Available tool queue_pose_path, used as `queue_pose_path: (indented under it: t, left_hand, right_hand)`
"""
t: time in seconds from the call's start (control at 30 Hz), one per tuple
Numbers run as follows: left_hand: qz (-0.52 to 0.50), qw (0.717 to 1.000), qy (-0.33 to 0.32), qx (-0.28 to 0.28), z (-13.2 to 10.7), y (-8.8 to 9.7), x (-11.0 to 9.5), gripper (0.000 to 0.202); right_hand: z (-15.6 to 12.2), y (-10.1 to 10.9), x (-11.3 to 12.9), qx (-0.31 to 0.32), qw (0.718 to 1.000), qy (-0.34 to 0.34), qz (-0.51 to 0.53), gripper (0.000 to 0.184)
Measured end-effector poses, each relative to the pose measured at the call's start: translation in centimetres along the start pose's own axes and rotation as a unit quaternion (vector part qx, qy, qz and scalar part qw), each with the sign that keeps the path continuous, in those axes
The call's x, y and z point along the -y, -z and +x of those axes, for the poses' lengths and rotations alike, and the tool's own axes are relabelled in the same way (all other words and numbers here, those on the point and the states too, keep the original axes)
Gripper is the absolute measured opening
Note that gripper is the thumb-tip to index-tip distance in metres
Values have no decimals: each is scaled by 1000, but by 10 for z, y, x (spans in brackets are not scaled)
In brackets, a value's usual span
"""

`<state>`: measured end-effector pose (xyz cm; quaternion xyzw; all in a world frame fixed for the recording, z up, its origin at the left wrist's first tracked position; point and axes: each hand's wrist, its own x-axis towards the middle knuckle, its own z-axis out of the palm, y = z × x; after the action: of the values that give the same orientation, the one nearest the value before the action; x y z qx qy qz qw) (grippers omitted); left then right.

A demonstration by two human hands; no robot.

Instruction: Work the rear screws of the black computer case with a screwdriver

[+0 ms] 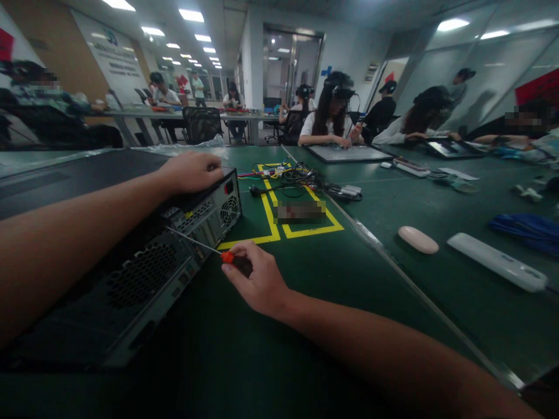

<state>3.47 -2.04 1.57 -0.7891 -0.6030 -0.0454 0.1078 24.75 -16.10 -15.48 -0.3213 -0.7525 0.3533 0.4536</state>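
Note:
A black and grey desktop computer case point(205, 224) lies on its side at the left, its rear panel with vents, slots and ports facing me. My left hand point(192, 173) rests on top by the rear edge, fingers curled against the case and partly hidden. In my right hand point(262, 279) is a screwdriver point(227, 256) with a red and dark handle, and my fingers are closed around it. Its long thin shaft slants up to the left, and the tip meets the rear panel around the middle; the screw, if any, is too small to make out.
Yellow tape point(314, 232) marks rectangles on the green table point(349, 279). Tangled cables point(301, 174) and a blurred dark object point(299, 212) lie there. To the right are a pale oval item point(418, 240) and a white power strip point(498, 262). Several people sit beyond.

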Motion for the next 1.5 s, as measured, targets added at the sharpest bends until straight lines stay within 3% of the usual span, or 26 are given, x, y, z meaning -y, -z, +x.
queue_pose_path:
  t: [0.2, 0.8, 1.13, 1.5]
  left_hand:
    - [1, 1000, -3, 10, -4, 4, -5, 32]
    - [11, 1000, 1, 21, -1, 0, -2, 40]
    - [5, 1000, 0, 21, 0, 0, 0, 32]
    - [11, 1000, -4, 20, 2, -3, 1, 41]
  right_hand:
    - [1, 1, 2, 2, 1000, -14, -8, 21]
    - [1, 2, 3, 3, 999, -9, -35, 23]
    - [2, 3, 2, 0, 998, 18, -65, 23]
    - [4, 2, -3, 3, 996, 49, -70, 26]
